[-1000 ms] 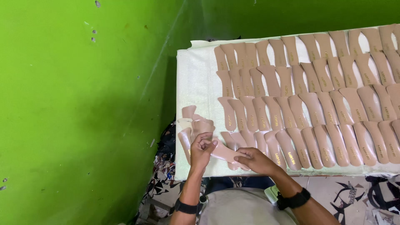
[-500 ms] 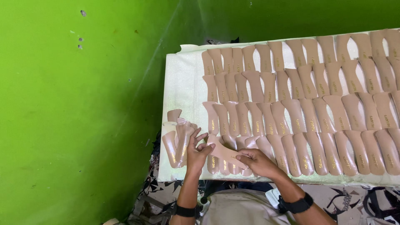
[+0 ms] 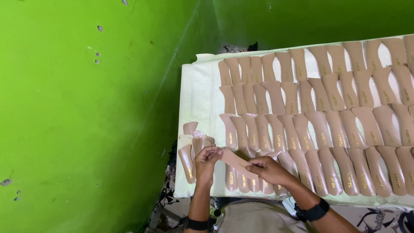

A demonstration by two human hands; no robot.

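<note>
- One tan insole piece (image 3: 235, 160) is up off the table, held slantwise between both hands, just in front of the near row of insoles (image 3: 327, 172).
- Left hand (image 3: 206, 166) pinches its narrow end, fingertips closed on the edge; right hand (image 3: 269, 169) pinches the wider end, thumb on top.
- Judging by the rows, a good placement would tuck it at the left end of that near row, printed face up, overlapping its neighbour as the others do.
- Left of that row sits a loose stack of insoles (image 3: 192, 149), close to the left hand.
- All of it rests on a pale foam sheet (image 3: 200, 95); the green wall (image 3: 86, 108) stands beyond its left edge.
</note>
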